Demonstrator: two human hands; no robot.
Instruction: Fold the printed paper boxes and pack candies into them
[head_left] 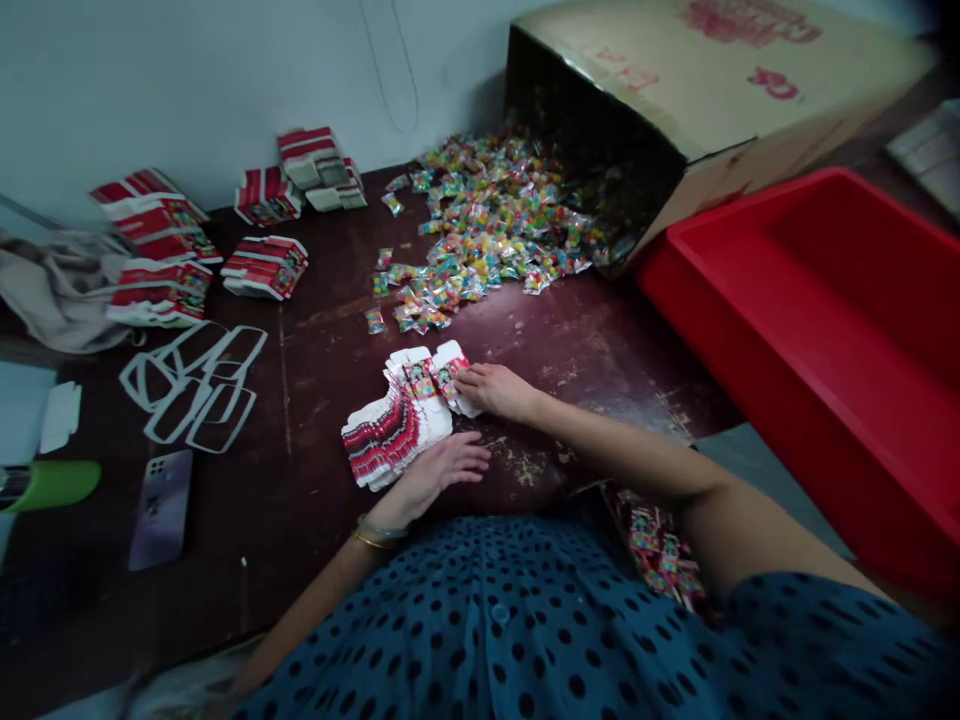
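Note:
On the dark table in front of me lies a fanned row of flat, red-and-white printed candy boxes [386,435]. At its right end sits one more printed candy box [448,365], slightly apart from the row. My right hand [495,390] has its fingers on that box's right side, gripping it; the thumb is mostly hidden. My left hand [444,466] rests at the near edge of the row, fingers stretched out and holding nothing. Beyond both hands spreads a heap of small clear candy packets [487,240] with colourful sweets inside.
A large cardboard carton [720,80] lies open toward the packets. Right of it stands a red plastic bin [750,330]. Bundled boxes [266,267], white band-like loops [199,385], a phone [161,510] and a green object [64,485] are on the left. Filled packs [660,550] sit below my right arm.

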